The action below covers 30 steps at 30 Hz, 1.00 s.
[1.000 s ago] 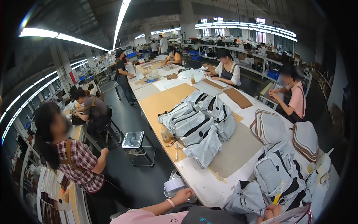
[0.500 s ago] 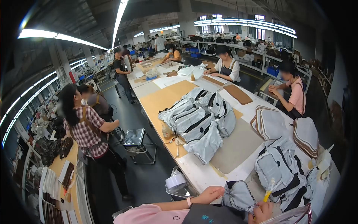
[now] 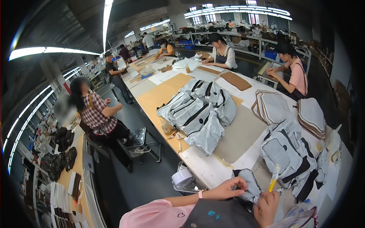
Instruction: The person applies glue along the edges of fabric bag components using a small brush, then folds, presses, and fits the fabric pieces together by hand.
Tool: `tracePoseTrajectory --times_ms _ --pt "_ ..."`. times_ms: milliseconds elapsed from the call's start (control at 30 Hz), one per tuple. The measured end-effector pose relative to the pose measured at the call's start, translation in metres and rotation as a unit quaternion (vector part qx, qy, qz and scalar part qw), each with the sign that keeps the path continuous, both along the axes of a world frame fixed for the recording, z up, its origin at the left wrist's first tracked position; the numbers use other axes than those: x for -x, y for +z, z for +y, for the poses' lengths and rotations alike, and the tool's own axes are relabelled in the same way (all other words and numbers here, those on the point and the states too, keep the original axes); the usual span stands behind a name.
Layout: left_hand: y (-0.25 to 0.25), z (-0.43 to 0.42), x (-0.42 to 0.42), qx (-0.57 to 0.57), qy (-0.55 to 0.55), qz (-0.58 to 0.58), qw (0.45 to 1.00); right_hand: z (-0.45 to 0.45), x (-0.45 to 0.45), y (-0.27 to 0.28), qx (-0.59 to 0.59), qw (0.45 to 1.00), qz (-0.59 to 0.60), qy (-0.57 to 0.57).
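A small grey fabric piece [image 3: 251,183] with dark edging stands tilted at the table's near edge. My left hand [image 3: 228,188] has its bent fingers and thumb at the piece's left side, closed on its edge. Close to the piece's lower right, my right hand [image 3: 267,207] is closed around a brush [image 3: 272,184] with a yellow handle and a pale, coated tip pointing up. Whether my right fingers also grip the fabric is hidden. Just beyond the brush lies a grey fabric bag part [image 3: 283,154] with black strips.
Several grey bag parts [image 3: 197,110] are heaped mid-table. Stacked panels [image 3: 272,106] lie at the right, near a brown panel [image 3: 235,81]. A bottle [image 3: 166,126] stands at the table edge. People work around; a stool [image 3: 138,137] stands left.
My left hand has moved right onto the fabric piece. The view has shifted. The person in the checked shirt has turned, and a person farther back holds up a pale sheet.
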<state>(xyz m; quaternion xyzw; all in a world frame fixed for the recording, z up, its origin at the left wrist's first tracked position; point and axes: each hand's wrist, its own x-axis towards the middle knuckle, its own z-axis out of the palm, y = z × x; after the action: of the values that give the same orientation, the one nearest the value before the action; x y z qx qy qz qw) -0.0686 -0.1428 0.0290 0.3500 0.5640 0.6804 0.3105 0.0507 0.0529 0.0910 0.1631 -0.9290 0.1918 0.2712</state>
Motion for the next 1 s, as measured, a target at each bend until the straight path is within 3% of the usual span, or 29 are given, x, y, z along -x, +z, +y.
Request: tracePoseTrajectory --times_ms 167,267,567,667,767,867,967,1000 --pt "0.002 0.009 0.0 0.036 -0.055 0.013 0.998 0.004 -0.007 -0.01 0.024 1.0 -0.002 -0.013" --pt "0.004 0.018 0.002 0.045 -0.072 0.084 0.993 0.006 -0.01 -0.011 0.031 0.999 0.017 -0.033" --pt "-0.008 0.051 0.001 0.017 -0.148 0.135 0.98 0.022 -0.019 -0.026 0.022 0.996 0.039 -0.083" --pt "0.002 0.055 0.0 0.033 -0.138 0.158 0.977 0.028 -0.018 -0.026 0.007 0.997 0.032 -0.076" --pt "-0.003 0.057 -0.007 0.002 -0.033 0.308 0.951 0.023 -0.013 -0.028 0.008 0.997 0.01 -0.075" --pt "-0.028 0.057 -0.009 0.047 0.059 0.379 0.922 0.015 -0.007 -0.029 0.018 0.995 -0.056 -0.086" --pt "-0.043 0.056 -0.004 0.098 0.027 0.334 0.937 0.016 -0.008 -0.048 0.056 0.99 -0.086 -0.098" --pt "-0.039 0.056 -0.005 0.092 0.042 0.377 0.921 0.016 -0.008 -0.049 0.061 0.989 -0.08 -0.106"
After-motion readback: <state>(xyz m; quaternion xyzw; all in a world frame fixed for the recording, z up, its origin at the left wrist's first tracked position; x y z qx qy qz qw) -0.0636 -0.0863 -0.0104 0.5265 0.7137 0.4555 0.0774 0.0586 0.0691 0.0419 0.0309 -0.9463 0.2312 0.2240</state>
